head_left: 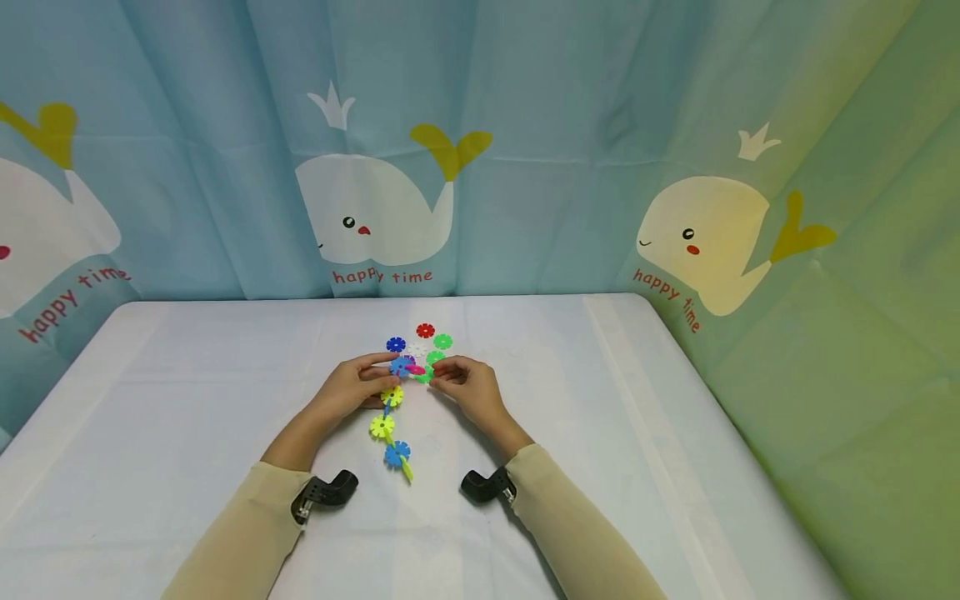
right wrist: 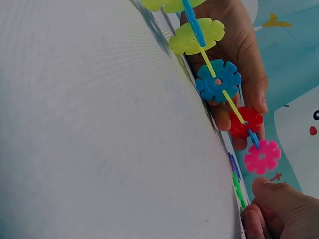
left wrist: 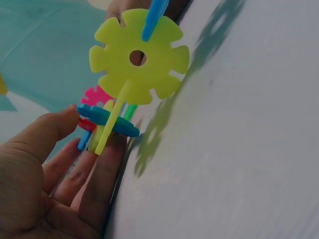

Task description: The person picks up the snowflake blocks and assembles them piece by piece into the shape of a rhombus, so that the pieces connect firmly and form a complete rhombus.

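My left hand (head_left: 351,390) grips a chain of interlocked plastic snowflake discs by its far part. The chain runs toward me through a yellow disc (head_left: 382,427) and a blue disc (head_left: 397,455). In the right wrist view, a red disc (right wrist: 246,122) sits at the left fingers, and a pink disc (right wrist: 262,157) forms the chain's end. My right hand (head_left: 474,390) is just right of that end, thumb and fingertips together at a green disc (head_left: 424,375), which it appears to pinch. The fingers partly hide this disc.
Loose discs lie beyond the hands: a red disc (head_left: 425,331), a dark blue disc (head_left: 396,344), a green disc (head_left: 443,342) and a white disc (head_left: 417,350) among them. A curtain (head_left: 540,217) with printed whales hangs behind the white table (head_left: 600,500).
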Available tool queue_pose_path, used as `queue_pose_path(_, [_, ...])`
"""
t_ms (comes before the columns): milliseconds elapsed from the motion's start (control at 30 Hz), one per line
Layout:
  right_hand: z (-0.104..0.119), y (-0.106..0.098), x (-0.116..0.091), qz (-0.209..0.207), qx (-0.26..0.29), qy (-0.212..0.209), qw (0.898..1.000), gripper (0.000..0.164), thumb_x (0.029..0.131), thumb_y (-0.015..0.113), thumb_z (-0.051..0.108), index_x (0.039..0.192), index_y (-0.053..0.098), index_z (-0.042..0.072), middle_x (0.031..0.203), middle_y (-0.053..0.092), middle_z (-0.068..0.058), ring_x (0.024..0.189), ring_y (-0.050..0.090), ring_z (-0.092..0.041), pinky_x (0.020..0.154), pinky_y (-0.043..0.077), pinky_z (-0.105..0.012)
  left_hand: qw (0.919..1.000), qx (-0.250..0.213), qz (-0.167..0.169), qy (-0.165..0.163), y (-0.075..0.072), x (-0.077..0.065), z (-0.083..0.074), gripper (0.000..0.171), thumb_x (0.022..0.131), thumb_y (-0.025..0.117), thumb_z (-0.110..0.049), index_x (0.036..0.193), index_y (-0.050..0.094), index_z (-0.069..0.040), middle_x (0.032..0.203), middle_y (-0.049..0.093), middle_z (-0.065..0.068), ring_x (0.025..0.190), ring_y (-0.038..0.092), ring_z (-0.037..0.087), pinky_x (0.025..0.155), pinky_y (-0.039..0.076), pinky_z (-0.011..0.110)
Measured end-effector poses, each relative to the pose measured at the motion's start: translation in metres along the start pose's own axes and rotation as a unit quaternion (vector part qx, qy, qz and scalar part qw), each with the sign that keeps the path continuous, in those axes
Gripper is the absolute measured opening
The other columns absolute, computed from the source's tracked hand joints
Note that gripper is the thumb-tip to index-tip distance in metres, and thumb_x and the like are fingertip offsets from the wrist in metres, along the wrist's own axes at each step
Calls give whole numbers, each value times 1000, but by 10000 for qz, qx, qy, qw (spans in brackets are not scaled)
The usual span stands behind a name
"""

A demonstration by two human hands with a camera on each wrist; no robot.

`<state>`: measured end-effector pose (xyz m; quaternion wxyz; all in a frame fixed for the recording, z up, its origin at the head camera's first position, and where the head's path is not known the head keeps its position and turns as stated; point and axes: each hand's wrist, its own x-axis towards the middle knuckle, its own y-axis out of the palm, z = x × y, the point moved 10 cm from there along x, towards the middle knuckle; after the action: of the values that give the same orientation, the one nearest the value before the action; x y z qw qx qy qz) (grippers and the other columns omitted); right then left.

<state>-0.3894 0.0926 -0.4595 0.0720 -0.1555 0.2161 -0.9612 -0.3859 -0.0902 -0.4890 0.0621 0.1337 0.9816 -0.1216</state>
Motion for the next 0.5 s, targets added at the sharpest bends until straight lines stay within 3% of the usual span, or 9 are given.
queue_pose_path(233, [-1, 1, 0, 14, -52, 45, 10000, 24, 82, 79, 5, 104, 74, 1, 91, 73, -10, 82, 68, -17, 71, 56, -19, 9999, -112, -70, -24, -14, 1, 7, 56, 94, 68, -23, 146, 49, -13, 135, 57, 23, 88, 66, 11, 74, 60, 30])
queue_pose_path(500, [0, 2, 3, 51, -260, 86, 9996, 26, 81, 81, 7, 106, 75, 2, 93, 73, -9, 79, 65, -14, 70, 54, -18, 9999, -146, -67, 16, -17, 0, 6, 55, 96, 66, -23, 147, 47, -13, 134, 57, 23, 88, 66, 9, 75, 59, 29])
